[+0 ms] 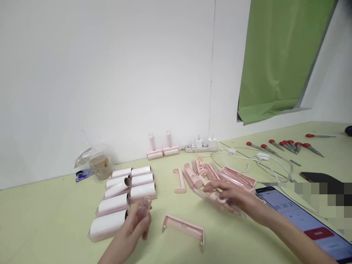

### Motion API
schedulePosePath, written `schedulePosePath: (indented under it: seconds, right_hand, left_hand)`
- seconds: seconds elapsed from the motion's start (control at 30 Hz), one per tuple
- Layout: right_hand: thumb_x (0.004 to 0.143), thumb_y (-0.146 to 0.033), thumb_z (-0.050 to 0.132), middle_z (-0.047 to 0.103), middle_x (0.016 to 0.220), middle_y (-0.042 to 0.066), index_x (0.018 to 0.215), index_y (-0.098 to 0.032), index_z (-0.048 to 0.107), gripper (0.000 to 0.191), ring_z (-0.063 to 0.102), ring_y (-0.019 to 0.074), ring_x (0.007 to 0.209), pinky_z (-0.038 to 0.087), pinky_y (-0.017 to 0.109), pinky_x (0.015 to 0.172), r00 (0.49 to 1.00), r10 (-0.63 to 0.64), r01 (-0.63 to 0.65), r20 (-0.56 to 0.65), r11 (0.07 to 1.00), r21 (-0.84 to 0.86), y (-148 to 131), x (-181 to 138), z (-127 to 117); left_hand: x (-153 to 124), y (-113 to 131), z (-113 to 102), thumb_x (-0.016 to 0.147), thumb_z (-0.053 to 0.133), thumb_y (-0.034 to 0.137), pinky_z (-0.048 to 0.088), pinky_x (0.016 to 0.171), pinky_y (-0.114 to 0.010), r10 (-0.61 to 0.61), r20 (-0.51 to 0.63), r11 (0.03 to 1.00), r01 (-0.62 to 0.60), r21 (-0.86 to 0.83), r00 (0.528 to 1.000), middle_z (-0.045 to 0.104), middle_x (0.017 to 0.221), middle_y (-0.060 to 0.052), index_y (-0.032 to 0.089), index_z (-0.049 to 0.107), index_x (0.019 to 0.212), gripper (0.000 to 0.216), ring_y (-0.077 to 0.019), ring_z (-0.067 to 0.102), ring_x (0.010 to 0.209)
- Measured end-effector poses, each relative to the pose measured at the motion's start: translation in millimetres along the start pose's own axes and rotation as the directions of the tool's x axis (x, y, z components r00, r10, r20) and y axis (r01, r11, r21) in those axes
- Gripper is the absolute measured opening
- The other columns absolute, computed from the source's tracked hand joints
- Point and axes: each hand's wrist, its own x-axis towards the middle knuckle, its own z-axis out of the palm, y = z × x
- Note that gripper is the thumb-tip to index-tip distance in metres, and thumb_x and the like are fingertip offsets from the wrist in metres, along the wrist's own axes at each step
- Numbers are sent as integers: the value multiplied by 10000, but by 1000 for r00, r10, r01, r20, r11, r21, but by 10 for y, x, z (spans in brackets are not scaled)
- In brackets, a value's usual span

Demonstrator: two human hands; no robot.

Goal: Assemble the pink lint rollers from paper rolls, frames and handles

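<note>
My left hand (136, 225) is closed around a small clear plastic piece (146, 202), whose rounded end sticks up above the fingers. To the right, my right hand (239, 198) reaches over a pile of pink plastic parts, its fingers curled on a pink plastic part (210, 201) that is blurred and partly covered. Between the hands lies a pink roller frame (184, 227) with bent ends. Another pink frame (180, 181) rests farther back. Beside my left hand, white paper rolls (108, 223) stand in rows, one tilted on top of others.
Two assembled pink lint rollers (155, 154) stand against the wall near a power strip (200, 149). Red-handled screwdrivers (288, 146) lie at the back right, with white cables (247, 158) nearby. A phone (297, 212) lies under my right forearm. A bagged cup (99, 165) stands back left.
</note>
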Motion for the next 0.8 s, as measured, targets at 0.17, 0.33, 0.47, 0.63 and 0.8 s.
schedulePosePath:
  seconds: [0.17,0.33,0.47,0.63,0.8]
  right_hand:
    - [819,-209,347,434,1246,57,1240,-322,381,438,552,206,847,413,301,634,996,-6,69,88,670,-739,132,86,296]
    - [726,-293,497,525,1055,153,1178,-187,429,468,596,247,620,372,299,488,987,48,-159,-152,196,-968,48,121,249]
    - [664,-228,574,590,910,136,901,-158,557,248,605,258,640,334,261,454,980,48,-198,-194,114,-974,-73,109,49]
    - [729,-299,543,633,694,51,728,-211,541,87,592,224,592,288,249,444,985,23,-171,-170,172,-970,-123,-24,-39]
    - [711,-409,573,617,732,12,729,-227,534,186,557,187,566,293,244,474,987,-103,-83,-124,330,-940,-61,-111,31]
  left_hand:
    - [47,-40,485,827,391,255,412,837,-328,246,140,832,-283,477,959,565,1092,-70,275,472,1146,330,-211,509,988]
    - [103,-296,827,742,389,103,260,970,-494,425,242,425,-428,798,872,401,1320,-108,173,417,1234,497,-300,290,1234]
    - [118,-275,878,759,440,202,195,999,-497,433,217,315,-372,873,875,224,1409,-89,194,189,1344,636,-309,168,1280]
    - [343,-185,926,851,371,267,180,974,-555,427,213,362,-381,851,879,158,1432,-30,376,142,1322,534,-313,131,1287]
    - [900,-110,1071,759,494,468,306,935,-483,392,346,478,-510,715,852,377,1324,-141,189,220,1323,686,-306,328,1204]
